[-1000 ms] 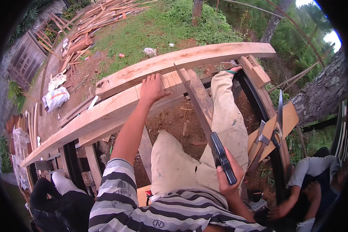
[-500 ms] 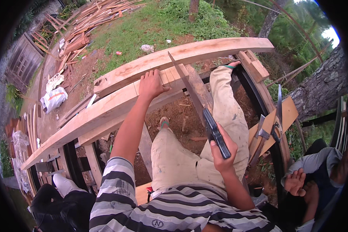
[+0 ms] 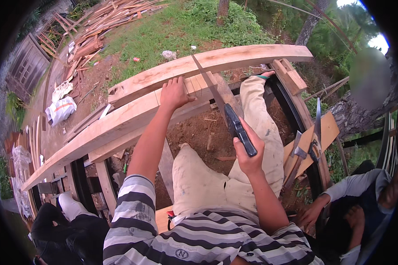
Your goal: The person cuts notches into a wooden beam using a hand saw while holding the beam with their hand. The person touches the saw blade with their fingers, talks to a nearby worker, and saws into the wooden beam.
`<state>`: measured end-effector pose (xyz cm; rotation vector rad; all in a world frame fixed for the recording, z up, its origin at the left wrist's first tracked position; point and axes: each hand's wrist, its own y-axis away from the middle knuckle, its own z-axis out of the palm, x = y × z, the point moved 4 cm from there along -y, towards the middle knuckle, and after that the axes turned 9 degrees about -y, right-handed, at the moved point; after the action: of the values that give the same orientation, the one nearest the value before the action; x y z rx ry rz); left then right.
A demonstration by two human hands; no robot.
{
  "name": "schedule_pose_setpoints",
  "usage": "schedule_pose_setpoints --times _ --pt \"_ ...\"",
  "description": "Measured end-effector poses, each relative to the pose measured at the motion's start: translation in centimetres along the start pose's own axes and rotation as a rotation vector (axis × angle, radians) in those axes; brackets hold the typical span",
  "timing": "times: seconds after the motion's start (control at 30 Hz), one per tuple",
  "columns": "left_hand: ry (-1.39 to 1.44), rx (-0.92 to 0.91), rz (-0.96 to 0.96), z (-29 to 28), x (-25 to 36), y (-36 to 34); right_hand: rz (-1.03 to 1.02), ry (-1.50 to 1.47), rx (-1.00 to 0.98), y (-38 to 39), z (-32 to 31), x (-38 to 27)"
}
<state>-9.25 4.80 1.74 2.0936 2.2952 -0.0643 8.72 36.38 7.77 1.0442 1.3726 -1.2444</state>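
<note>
A long pale wooden beam [image 3: 97,128] runs across in front of me, with several pencil lines across it near its right end. My left hand [image 3: 174,93] grips it from above, the fingers bent over the far edge and the thumb stretched to the right. My right hand [image 3: 252,152] is closed round the black handle of a handsaw [image 3: 212,87]. Its blade slants up and left across the marked end of the beam, its tip over the second, slightly bowed beam [image 3: 256,54] behind. Whether the teeth are in the wood, I cannot tell.
On a board [image 3: 328,128] at the right lie an axe [image 3: 299,152] and another saw [image 3: 317,119]. One person [image 3: 358,194] sits at the lower right, another [image 3: 70,234] at the lower left. A lumber pile [image 3: 93,35] and white sacks [image 3: 61,110] lie farther off.
My right hand and the saw have moved forward and a little left, the blade sliding farther over the beam. My left hand stays put. The person at right has lowered a raised hand.
</note>
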Motion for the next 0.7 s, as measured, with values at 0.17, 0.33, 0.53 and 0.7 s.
schedule_pose_setpoints --times 0.17,0.33,0.53,0.7 --pt "0.008 0.000 -0.005 0.6 -1.1 0.6 -0.026 0.169 -0.029 9.0 -3.4 -3.1" --pt "-0.022 -0.021 -0.019 0.0 -0.9 1.4 0.046 0.082 0.031 9.1 -3.6 -2.0" --pt "0.012 0.063 0.042 1.3 -0.2 -0.3 0.073 -0.048 0.006 -0.1 -0.1 1.1" --pt "-0.043 0.053 -0.010 0.0 -1.3 0.5 -0.169 0.284 -0.063 11.8 -4.5 -3.5"
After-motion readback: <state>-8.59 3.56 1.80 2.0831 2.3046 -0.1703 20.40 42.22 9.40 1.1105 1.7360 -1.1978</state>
